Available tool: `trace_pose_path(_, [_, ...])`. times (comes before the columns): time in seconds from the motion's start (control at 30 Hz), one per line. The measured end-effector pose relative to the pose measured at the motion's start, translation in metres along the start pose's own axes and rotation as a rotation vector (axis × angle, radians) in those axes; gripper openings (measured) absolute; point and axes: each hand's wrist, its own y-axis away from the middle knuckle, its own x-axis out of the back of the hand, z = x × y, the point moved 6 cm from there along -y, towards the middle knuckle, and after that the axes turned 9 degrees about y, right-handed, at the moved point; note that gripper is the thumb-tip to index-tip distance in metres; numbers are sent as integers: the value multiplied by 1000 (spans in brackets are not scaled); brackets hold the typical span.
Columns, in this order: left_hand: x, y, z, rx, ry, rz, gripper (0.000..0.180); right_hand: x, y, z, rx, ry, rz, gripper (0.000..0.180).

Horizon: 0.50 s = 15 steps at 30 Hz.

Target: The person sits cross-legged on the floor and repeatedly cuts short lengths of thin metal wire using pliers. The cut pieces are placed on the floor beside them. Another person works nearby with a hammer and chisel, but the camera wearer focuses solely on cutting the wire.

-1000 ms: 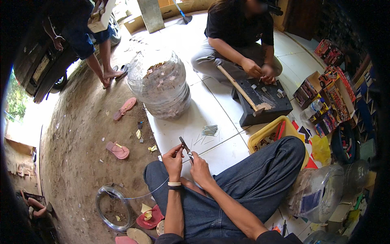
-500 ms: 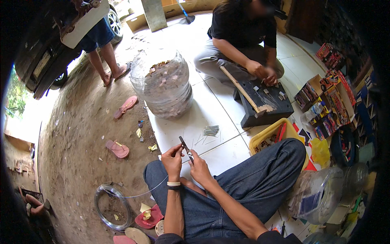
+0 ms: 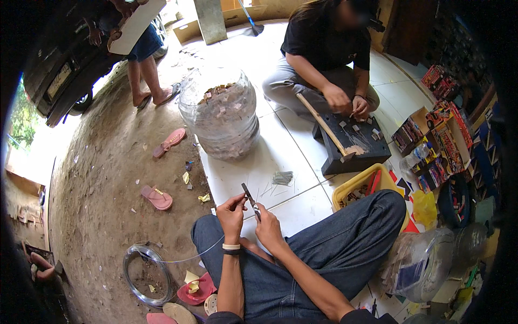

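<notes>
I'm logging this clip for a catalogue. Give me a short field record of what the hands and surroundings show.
left hand: pinches a thin clear line
right hand: grips a small dark tool by its lower end
clear line: runs down to a coil on the dirt
posture: seated cross-legged, blue jeans
ahead: large clear bag of small pieces
co-worker: seated on the tiles, hands at a dark block

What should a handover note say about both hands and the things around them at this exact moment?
Left hand: fingers pinched at the lower end of a small dark tool.
Right hand: pinches the same tool from the other side.
A thin clear line runs from the hands to a wire coil on the dirt.
Pile of thin metal pieces lies on the tile ahead.
Done or left: cannot tell.
</notes>
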Motion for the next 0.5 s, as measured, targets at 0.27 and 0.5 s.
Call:
trace_pose_path(0.27, [-1,2,10,-21,73,3,18,7,3,-13,67,-53,26,50])
trace_pose_path(0.5, [-1,3,18,-40,10,9,17,13,1,-16,98,-37,28,54])
